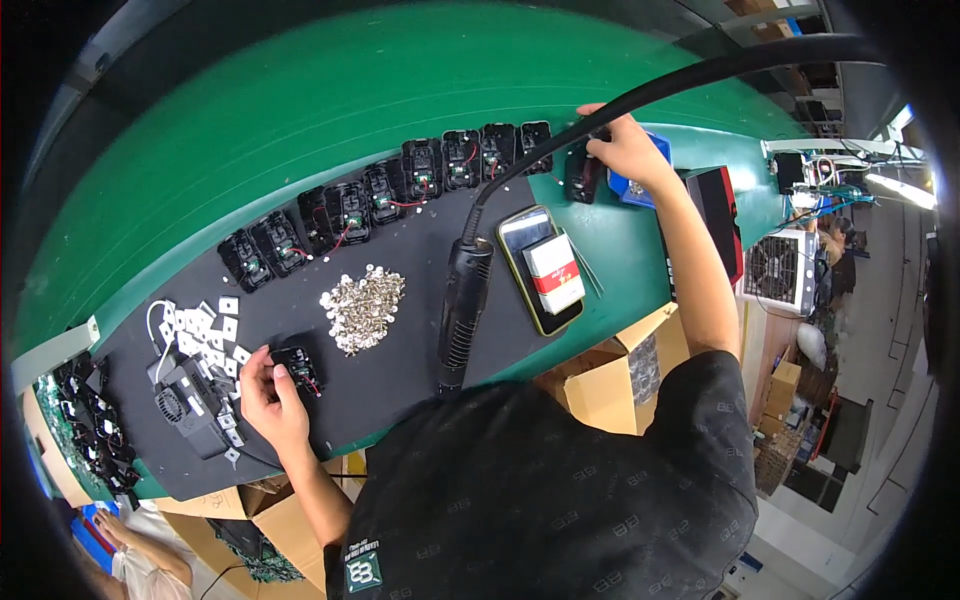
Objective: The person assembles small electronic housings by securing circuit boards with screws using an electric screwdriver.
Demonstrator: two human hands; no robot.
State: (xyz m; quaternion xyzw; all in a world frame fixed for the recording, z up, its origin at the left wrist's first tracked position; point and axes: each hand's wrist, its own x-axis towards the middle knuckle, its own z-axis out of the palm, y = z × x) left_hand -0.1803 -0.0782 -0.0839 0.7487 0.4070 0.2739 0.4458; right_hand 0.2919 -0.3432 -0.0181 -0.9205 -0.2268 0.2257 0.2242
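My left hand [272, 405] is at the left of the dark mat, its thumb and fingers closed on the edge of a small black plastic housing [298, 372] with a red wire. Out to the far right, my right hand [628, 150] grips another black housing [583, 178] between thumb and fingers, beside a blue bin [655, 148]. A curved row of open black housings [383, 192], with small green boards and red wires, runs along the mat's far edge. Between the row and my left hand lies a pile of small silvery round parts [363, 308].
A thick black tube with a ribbed end [466, 310] hangs across the middle. Right of it are a phone [518, 232], a white-and-red box [553, 272] and tweezers [585, 265]. White square pieces [205, 330] and a grey device [190, 408] sit left. Cardboard boxes [610, 390] stand by the near edge.
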